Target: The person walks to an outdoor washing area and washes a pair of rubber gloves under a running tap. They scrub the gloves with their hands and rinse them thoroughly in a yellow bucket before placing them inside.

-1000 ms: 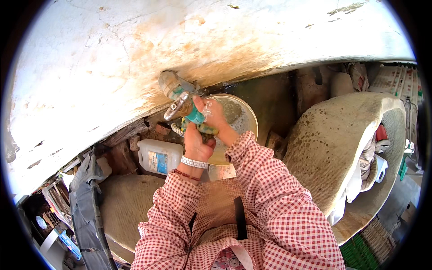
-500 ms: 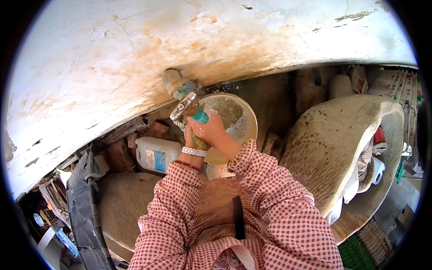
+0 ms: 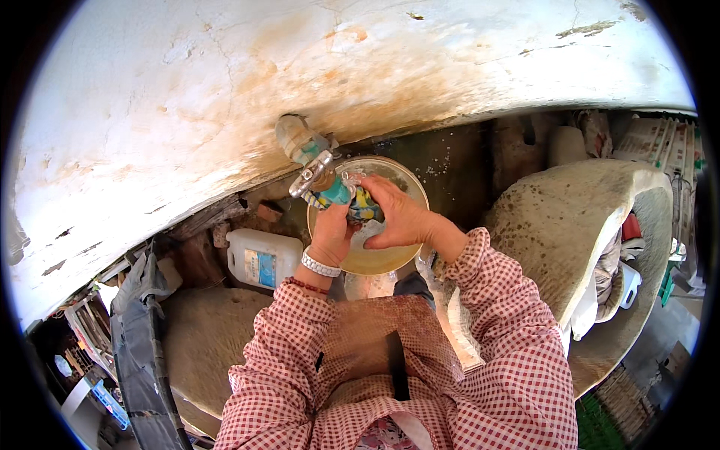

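Note:
A metal tap (image 3: 313,174) juts from the stained white wall, with a teal sleeve at its spout. Below it sits a round basin (image 3: 405,196) holding water. My left hand (image 3: 328,232), with a silver watch and a bead bracelet at the wrist, is closed around a teal and yellow cloth-like thing (image 3: 352,201) right under the spout. My right hand (image 3: 399,219) is over the basin and grips the same thing from the right. Both sleeves are red and white check.
A white plastic jug (image 3: 262,257) with a blue label stands left of the basin. A large curved stone slab (image 3: 570,225) lies to the right, with bags and clutter beyond it. A dark sheet (image 3: 142,337) hangs at the lower left.
My right hand has come down from the tap to the thing under the spout. My left hand stays there. The view has drifted slightly, so the basin now sits further right.

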`<action>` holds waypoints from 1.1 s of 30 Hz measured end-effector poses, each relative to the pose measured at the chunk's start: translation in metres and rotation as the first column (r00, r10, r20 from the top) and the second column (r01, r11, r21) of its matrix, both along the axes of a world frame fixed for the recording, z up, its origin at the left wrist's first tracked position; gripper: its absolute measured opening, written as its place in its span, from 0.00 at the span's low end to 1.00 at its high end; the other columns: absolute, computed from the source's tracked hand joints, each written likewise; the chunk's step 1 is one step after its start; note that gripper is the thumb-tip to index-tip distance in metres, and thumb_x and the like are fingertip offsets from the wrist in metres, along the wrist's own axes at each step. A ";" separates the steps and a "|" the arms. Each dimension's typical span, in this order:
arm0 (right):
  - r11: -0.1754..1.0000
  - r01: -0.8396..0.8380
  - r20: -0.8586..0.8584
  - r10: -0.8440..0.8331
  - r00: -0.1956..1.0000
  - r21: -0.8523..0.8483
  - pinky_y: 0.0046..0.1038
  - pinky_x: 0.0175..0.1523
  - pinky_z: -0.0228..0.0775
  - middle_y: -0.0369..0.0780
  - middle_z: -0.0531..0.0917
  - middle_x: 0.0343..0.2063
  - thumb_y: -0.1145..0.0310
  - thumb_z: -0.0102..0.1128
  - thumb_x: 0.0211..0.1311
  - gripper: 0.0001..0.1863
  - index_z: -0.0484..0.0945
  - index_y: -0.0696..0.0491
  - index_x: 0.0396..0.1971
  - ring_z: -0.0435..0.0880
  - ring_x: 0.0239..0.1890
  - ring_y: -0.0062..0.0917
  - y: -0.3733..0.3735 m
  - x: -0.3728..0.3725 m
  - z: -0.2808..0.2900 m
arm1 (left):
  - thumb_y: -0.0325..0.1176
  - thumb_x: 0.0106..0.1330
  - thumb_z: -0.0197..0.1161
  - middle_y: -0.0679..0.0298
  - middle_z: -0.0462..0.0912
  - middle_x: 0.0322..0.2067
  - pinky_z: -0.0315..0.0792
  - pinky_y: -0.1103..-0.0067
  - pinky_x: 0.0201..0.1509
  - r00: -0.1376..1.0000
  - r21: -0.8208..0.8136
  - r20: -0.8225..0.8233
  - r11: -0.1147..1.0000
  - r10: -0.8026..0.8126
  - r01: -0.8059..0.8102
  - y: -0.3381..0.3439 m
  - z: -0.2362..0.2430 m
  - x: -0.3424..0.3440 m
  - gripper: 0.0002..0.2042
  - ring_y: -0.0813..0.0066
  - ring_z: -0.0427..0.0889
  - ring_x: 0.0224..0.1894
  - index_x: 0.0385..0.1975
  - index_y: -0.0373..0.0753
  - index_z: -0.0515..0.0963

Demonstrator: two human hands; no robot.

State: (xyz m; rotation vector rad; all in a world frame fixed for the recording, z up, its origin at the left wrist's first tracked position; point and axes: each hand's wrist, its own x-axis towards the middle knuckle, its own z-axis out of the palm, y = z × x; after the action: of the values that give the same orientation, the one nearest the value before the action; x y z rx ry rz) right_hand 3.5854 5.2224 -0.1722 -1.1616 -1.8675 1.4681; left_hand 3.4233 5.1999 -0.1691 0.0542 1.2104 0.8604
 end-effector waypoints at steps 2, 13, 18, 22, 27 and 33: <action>0.999 0.037 -0.027 -0.036 0.999 0.025 0.34 0.55 0.63 0.46 0.73 0.50 0.67 0.68 0.41 0.36 0.63 0.49 0.55 0.71 0.53 0.40 -0.001 -0.016 -0.001 | 0.38 0.63 0.55 0.71 0.77 0.36 0.68 0.79 0.36 0.999 0.105 0.032 0.994 0.022 -0.025 -0.004 -0.008 0.001 0.10 0.79 0.75 0.37 0.41 0.43 0.73; 0.903 0.168 -0.170 -0.252 0.953 -0.395 0.21 0.43 0.70 0.36 0.78 0.39 0.78 0.63 0.47 0.26 0.67 0.53 0.49 0.75 0.39 0.19 -0.018 0.005 -0.009 | 0.27 0.57 0.56 0.65 0.76 0.42 0.70 0.75 0.43 0.777 0.049 0.546 0.913 0.314 -0.404 -0.015 -0.038 -0.030 0.16 0.70 0.74 0.43 0.46 0.42 0.69; 0.455 0.062 -0.269 -0.625 0.733 -0.888 0.26 0.33 0.76 0.38 0.75 0.41 0.89 0.50 0.45 0.25 0.68 0.52 0.46 0.77 0.39 0.25 -0.006 0.023 -0.004 | 0.22 0.54 0.59 0.67 0.77 0.41 0.70 0.76 0.40 0.888 0.036 0.391 0.959 0.244 -0.279 -0.019 -0.016 -0.028 0.18 0.73 0.74 0.42 0.46 0.44 0.70; 0.558 0.182 -0.264 -0.624 0.736 -0.810 0.24 0.42 0.73 0.38 0.73 0.44 0.88 0.47 0.39 0.28 0.69 0.53 0.46 0.76 0.42 0.25 0.005 0.028 -0.020 | 0.25 0.57 0.58 0.67 0.76 0.42 0.71 0.75 0.42 0.960 0.008 0.275 0.998 0.060 -0.065 -0.023 -0.026 -0.029 0.16 0.72 0.74 0.44 0.46 0.44 0.70; 0.864 0.017 -0.371 -0.233 0.899 -0.503 0.22 0.57 0.58 0.36 0.72 0.47 0.78 0.55 0.41 0.28 0.68 0.53 0.50 0.69 0.51 0.23 0.007 -0.016 0.011 | 0.36 0.65 0.52 0.67 0.76 0.42 0.67 0.74 0.50 0.898 -0.200 0.249 0.926 0.363 -0.319 -0.022 -0.076 -0.023 0.12 0.71 0.73 0.46 0.46 0.43 0.70; 0.990 0.098 0.185 -0.115 0.976 0.101 0.25 0.47 0.67 0.43 0.78 0.36 0.62 0.63 0.42 0.20 0.74 0.51 0.39 0.77 0.39 0.35 0.001 -0.079 0.009 | 0.49 0.62 0.52 0.67 0.76 0.33 0.70 0.75 0.43 0.754 0.195 0.523 0.806 0.397 -0.559 -0.025 -0.066 -0.006 0.14 0.71 0.75 0.36 0.36 0.46 0.73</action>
State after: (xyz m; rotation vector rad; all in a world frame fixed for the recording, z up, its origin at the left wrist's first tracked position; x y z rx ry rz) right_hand 3.5061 5.2234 -0.1629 -1.3771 -1.9424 1.2375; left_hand 3.4171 5.1751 -0.2349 -0.1905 0.6074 1.4527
